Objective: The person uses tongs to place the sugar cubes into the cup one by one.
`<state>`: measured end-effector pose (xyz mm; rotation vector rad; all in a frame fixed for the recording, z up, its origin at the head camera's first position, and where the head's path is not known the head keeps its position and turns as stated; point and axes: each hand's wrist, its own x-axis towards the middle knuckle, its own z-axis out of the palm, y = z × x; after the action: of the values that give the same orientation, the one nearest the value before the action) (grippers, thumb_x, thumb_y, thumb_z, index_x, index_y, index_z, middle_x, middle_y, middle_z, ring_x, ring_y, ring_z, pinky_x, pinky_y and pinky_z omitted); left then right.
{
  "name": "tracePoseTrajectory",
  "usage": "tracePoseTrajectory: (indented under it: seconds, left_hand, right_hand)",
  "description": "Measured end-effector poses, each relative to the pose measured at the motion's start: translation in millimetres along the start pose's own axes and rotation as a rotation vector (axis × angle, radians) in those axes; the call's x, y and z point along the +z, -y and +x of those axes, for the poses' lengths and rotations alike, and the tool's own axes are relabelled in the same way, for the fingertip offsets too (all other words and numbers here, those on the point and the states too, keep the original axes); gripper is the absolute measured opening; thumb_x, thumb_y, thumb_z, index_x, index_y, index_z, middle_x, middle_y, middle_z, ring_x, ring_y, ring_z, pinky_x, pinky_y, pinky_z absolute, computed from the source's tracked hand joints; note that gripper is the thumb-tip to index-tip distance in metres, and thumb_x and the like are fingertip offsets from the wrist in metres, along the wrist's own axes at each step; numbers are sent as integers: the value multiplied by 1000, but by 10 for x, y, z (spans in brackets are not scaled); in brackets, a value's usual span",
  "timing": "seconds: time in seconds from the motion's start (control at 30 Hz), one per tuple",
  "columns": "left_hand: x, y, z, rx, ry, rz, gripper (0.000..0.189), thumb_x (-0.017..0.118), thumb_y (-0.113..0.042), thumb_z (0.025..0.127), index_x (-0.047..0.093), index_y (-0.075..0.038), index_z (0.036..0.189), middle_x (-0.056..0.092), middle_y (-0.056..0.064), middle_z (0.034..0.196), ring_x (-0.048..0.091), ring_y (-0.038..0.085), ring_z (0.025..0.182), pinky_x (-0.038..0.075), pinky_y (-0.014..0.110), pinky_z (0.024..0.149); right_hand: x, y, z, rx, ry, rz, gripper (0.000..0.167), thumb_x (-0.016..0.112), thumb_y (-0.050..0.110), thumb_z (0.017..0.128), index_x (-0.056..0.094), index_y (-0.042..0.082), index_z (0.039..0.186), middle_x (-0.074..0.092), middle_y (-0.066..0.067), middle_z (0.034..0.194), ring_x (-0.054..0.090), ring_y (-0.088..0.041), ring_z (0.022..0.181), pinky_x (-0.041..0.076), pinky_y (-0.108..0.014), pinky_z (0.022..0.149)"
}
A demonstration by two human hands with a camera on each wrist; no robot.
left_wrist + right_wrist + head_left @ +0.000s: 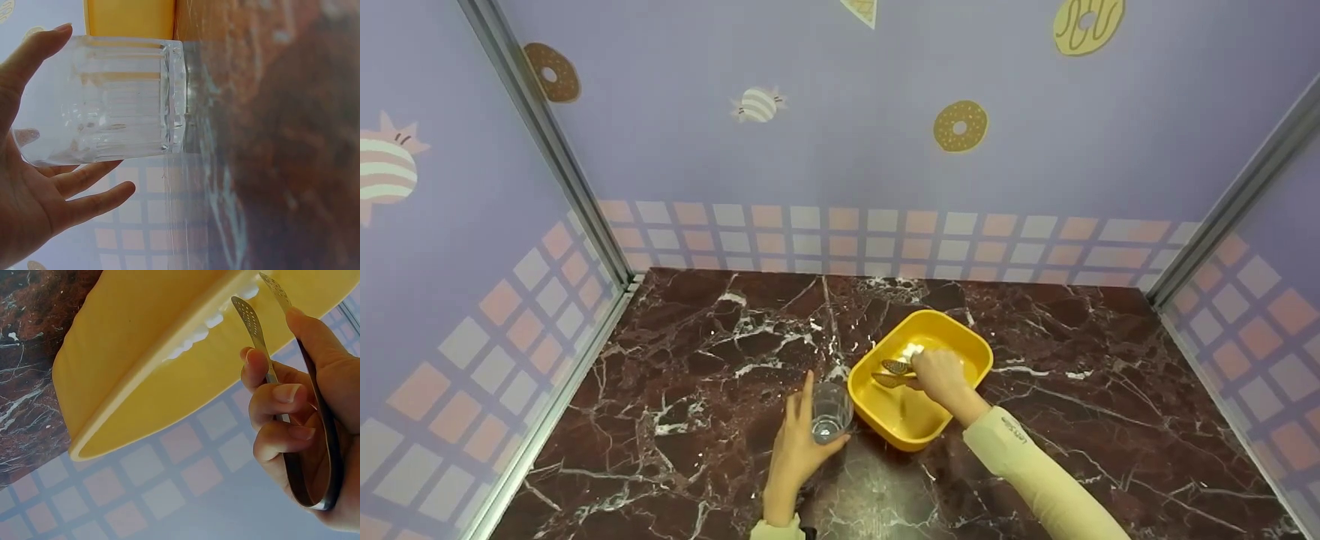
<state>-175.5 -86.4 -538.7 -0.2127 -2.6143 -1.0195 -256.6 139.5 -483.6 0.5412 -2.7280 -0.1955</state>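
Thumb and curled fingers of my right hand (941,375) pinch one pair of metal tongs (331,455), the thumb along one arm and the fingers wrapped about the other. Its two perforated tips (247,318) stand apart, down inside the tub. My left hand (799,442) makes a loose C about one clear glass tumbler (126,101), fingers fairly straight and spread on one side, thumb on the other; I cannot tell how firmly they touch.

My right forearm, in a pale yellow sleeve (1035,480), slants in from the lower right and crosses the near rim; my left forearm comes up from below, a dark band (810,533) at the wrist.

I count one tumbler, one pair of tongs, one tub and at least four white pieces (214,320); overlap hides the exact number. The yellow tub (911,416), rounded at its corners, holds those pieces in a row near the tongs. The tumbler stands upright just left of it, both on the dark red, white-veined tabletop (720,405). Beyond rise lilac walls (840,165) with three printed doughnuts (945,135) and two striped sweets (757,105).
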Motion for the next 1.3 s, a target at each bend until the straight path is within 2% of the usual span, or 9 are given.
tracePoseTrajectory:
  seconds: [0.43, 0.53, 0.7, 0.83, 1.03, 1.3]
  left_hand:
    - [0, 15, -2, 1, -7, -27, 109, 82, -33, 57, 17, -14, 142, 43, 18, 118, 57, 36, 92, 53, 45, 74]
    - [-5, 14, 2, -28, 9, -33, 111, 82, -34, 57, 14, -13, 143, 43, 19, 121, 57, 37, 94, 53, 46, 76]
    - [-17, -6, 1, -108, 37, -54, 115, 82, -36, 56, 9, -15, 143, 37, 27, 132, 54, 47, 98, 50, 53, 79]
    - [-19, -14, 8, -138, 35, -83, 112, 83, -36, 55, 15, -10, 140, 35, 27, 134, 53, 48, 100, 49, 54, 80]
    - [-15, -5, 20, -110, 20, -91, 101, 83, -36, 54, 27, -6, 133, 43, 23, 125, 54, 43, 101, 50, 51, 82]
    - [-3, 16, 23, -110, 21, -97, 101, 83, -36, 53, 29, -4, 132, 43, 22, 124, 54, 42, 100, 50, 51, 81]
  right_hand:
    - [47, -16, -32, 16, 32, 1, 33, 78, 31, 61, 54, 9, 54, 54, -5, 54, 53, -23, 47, 45, -35, 40]
    - [50, -28, -40, 15, 45, 17, 31, 77, 29, 62, 54, 9, 56, 55, -6, 55, 53, -23, 49, 45, -35, 41]
    - [43, -62, -77, -7, 26, 4, 31, 77, 31, 61, 56, 8, 58, 57, -7, 56, 54, -24, 48, 46, -36, 40]
    - [36, -92, -106, -16, 15, 3, 31, 78, 30, 61, 56, 8, 57, 56, -6, 55, 53, -24, 47, 45, -36, 40]
    - [-54, -146, -137, -24, -14, 23, 31, 78, 31, 60, 56, 9, 57, 56, -6, 54, 53, -24, 46, 44, -38, 39]
    - [-287, -242, -157, -32, -9, 109, 30, 76, 31, 63, 57, 8, 60, 58, -7, 56, 52, -26, 47, 42, -41, 41]
